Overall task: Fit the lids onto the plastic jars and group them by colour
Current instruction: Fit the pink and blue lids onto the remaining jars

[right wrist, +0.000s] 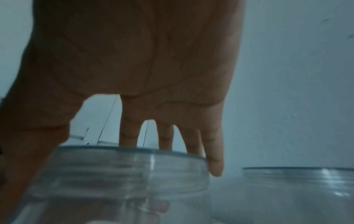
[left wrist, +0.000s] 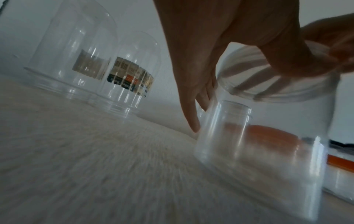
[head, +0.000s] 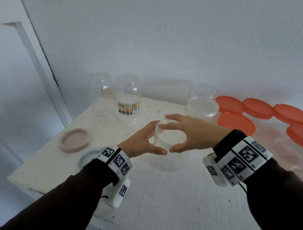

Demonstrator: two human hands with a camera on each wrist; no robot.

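Note:
A clear plastic jar [head: 166, 161] stands upright mid-table. My left hand [head: 155, 140] curls round its upper side, thumb near me and fingers at the far side; in the left wrist view its fingers [left wrist: 191, 98] lie against the jar [left wrist: 258, 151]. My right hand [head: 168, 138] grips a clear lid [left wrist: 277, 78] from above, at the jar's mouth. The right wrist view shows the fingers [right wrist: 212, 151] behind the lid [right wrist: 124, 169] and the thumb at the left. Whether the lid is fully seated I cannot tell.
Two tall clear jars [head: 101, 95] [head: 129, 96] stand upside down at the back. A pink lid [head: 74, 140] and a pale lid [head: 88, 157] lie at the left. Two clear-lidded jars [head: 202, 109] stand at the back right, several orange-lidded jars [head: 235, 122] along the right. The wall is close behind.

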